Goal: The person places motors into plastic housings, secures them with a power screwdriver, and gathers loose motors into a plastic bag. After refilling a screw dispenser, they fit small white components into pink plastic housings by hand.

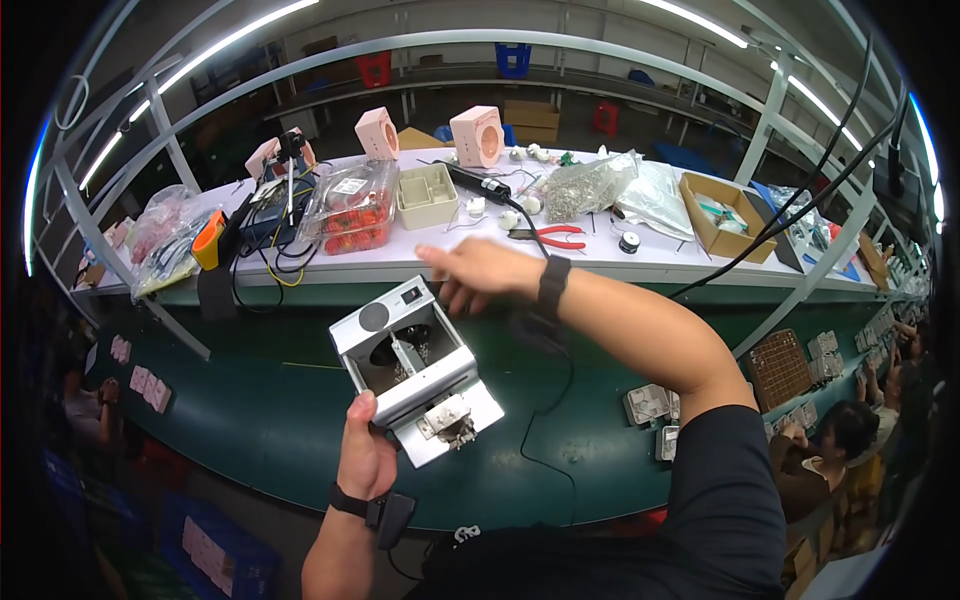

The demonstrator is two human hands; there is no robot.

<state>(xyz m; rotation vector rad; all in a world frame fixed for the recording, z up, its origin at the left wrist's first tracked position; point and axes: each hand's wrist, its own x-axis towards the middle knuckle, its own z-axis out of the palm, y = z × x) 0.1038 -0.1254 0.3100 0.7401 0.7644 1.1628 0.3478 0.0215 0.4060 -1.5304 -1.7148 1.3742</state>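
Observation:
My left hand [368, 455] grips the lower left corner of a silver box-shaped device housing [430, 382], which is held tilted above the green bench. The housing's open top shows a dark round part and a metal bracket inside. A flat plate with a small metal mechanism [448, 418] sticks out from its near side. My right hand [485, 272] hovers beside the housing's far right corner, thumb out and fingers loosely bent, with nothing seen in it. I cannot tell whether its fingertips touch the housing. Both wrists wear black straps.
On the white shelf [400, 240] lie red-handled pliers [550, 238], a cream tray [427, 195], bagged parts [590, 185], a solder spool [628, 242] and pink housings [477, 137]. A cardboard box [725, 218] stands right. A black cable crosses the green bench [290, 430]. Co-workers sit at both sides.

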